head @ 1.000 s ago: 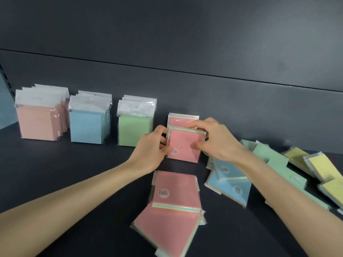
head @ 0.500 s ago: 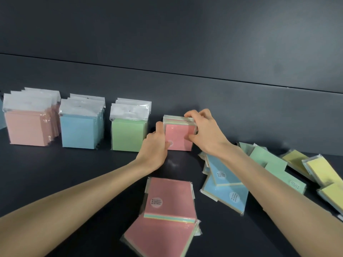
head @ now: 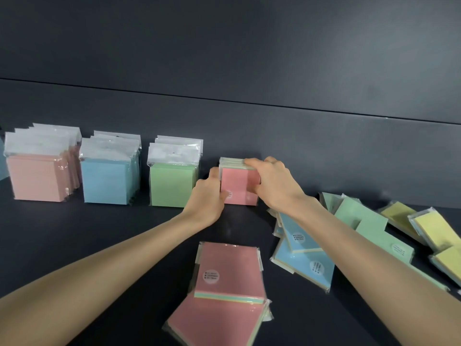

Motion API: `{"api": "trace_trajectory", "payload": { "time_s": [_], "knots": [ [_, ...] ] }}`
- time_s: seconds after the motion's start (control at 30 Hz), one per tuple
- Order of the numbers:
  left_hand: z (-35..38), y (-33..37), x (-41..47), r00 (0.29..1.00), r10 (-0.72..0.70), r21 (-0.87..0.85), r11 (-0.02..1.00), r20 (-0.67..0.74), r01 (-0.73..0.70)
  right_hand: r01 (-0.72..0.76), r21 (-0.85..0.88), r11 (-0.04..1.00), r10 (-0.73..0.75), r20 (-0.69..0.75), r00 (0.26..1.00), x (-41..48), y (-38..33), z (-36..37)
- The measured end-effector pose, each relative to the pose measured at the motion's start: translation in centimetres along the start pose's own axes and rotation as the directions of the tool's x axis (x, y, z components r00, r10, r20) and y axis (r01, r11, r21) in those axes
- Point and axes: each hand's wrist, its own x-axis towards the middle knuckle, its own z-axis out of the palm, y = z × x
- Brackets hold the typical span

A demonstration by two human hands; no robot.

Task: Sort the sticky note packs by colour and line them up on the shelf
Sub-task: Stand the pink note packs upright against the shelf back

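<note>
Both hands held the upright pink packs [head: 238, 186] on the dark shelf [head: 99, 245], just right of the green row [head: 172, 184].

Round white stickers, like the one on the flat pink packs [head: 229, 260] nearest the camera, carried print too small to read. The left hand [head: 208, 196] curled against the stand's left edge, thumb up along its side; the right hand [head: 272, 182] hooked its fingers over the top and pinched the right edge with its thumb. The salmon row [head: 37, 177] and blue row [head: 107, 182] stood further left, against a dark panelled back wall. Loose blue packs [head: 304, 260], mint packs [head: 366, 226] and yellow packs [head: 434, 231] lay flat at the right.
</note>
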Motion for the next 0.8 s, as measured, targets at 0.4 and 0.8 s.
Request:
{"api": "trace_trajectory", "payload": {
  "time_s": [0.4, 0.8],
  "knots": [
    [-5.0, 2.6, -2.5, 0.986, -0.047, 0.032, 0.999, 0.161, 0.042, -0.024, 0.058, 0.998, 0.025, -0.025, 0.999, -2.2, -0.5, -2.3],
    [-8.7, 3.3, -7.2, 0.840, -0.002, 0.049, 0.998, 0.543, -0.029, 0.019, 0.366, 0.931, -0.131, 0.285, 0.950, -9.5, -2.0, -2.2]
  ]
}}
